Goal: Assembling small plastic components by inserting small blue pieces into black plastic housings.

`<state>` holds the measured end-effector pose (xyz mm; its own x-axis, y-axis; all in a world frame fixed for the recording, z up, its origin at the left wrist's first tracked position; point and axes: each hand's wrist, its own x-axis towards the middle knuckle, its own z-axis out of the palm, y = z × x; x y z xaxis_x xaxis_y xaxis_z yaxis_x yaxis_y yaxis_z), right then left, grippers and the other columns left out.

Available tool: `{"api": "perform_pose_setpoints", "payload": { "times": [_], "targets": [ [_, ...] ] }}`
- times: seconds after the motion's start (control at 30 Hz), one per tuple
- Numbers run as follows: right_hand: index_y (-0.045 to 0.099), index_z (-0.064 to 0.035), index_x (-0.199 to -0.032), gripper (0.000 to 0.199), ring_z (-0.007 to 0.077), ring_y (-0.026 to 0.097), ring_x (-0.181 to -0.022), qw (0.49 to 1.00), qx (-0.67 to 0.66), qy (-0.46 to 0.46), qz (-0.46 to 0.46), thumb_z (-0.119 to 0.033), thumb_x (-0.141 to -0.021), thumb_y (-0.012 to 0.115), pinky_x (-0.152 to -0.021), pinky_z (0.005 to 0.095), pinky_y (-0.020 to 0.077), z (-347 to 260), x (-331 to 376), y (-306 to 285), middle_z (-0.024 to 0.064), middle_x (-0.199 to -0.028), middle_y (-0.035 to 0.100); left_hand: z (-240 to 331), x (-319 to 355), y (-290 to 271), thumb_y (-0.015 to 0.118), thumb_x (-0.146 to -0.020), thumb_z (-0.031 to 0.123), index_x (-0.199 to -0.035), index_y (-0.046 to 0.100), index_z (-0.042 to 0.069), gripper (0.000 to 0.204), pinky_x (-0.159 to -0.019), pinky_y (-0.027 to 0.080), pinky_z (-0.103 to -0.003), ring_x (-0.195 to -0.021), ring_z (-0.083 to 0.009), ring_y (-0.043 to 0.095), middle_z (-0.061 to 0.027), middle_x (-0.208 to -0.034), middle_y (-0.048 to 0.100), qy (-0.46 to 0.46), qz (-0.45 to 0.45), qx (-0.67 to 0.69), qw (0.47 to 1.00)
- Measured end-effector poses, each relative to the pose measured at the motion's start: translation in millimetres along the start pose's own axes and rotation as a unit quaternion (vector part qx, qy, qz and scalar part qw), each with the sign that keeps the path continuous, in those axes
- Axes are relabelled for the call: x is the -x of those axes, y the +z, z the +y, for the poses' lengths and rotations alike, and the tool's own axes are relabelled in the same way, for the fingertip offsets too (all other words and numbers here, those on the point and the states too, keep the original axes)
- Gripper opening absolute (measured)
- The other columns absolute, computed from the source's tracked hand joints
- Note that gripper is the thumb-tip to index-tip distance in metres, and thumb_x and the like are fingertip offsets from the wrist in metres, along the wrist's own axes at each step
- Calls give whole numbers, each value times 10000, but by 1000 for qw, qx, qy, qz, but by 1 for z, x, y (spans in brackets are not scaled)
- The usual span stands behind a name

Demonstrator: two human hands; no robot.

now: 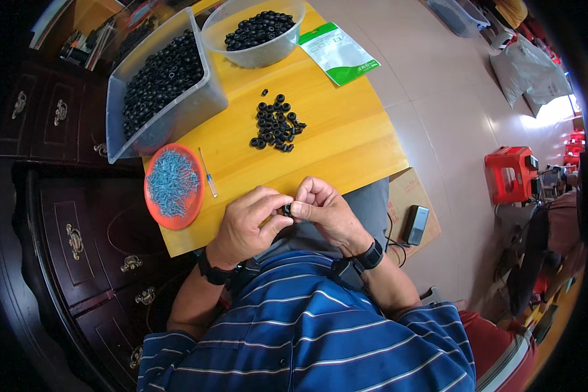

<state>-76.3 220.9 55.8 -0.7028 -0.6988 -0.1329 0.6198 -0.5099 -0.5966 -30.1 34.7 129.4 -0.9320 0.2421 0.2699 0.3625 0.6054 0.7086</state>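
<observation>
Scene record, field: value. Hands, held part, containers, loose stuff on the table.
left hand: fingertips of the left hand pinch one side of a small black part
right hand: thumb and fingers of the right hand on its other side
surface: yellow table
loose pile: small black pieces, mid-table
far left: clear rectangular bin of black pieces
far edge: round clear tub, also black pieces
near left: orange-red dish of bluish slender pieces
beside dish: slim pen-like tool
far right: green-and-white packet
</observation>
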Motion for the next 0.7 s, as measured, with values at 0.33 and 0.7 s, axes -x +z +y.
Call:
{"api": "perform_pose_setpoints", "payload": {
  "times": [0.33, 0.7],
  "targets": [
    [606, -72, -948, 137, 83, 625, -733, 999, -34, 25, -7, -109, -953, 739, -695, 238, 531, 1, -3, 4, -4, -808, 652, -5, 6, 0, 784, -849, 113, -1060, 681, 3, 260, -650, 529, -343, -722, -268, 654, -132, -866, 641, 0, 7, 8, 1000],
    [610, -83, -953, 147, 70, 616, -769, 997, -4, 63, -39, -137, -951, 747, -720, 216, 513, -5, -4, 5, -18, -847, 653, -7, 13, -7, 813, -819, 77, -1045, 712, 9, 257, -661, 510, -300, -732, -201, 647, -96, -845, 654, -57, -13, 111, 992]
  ]
}}
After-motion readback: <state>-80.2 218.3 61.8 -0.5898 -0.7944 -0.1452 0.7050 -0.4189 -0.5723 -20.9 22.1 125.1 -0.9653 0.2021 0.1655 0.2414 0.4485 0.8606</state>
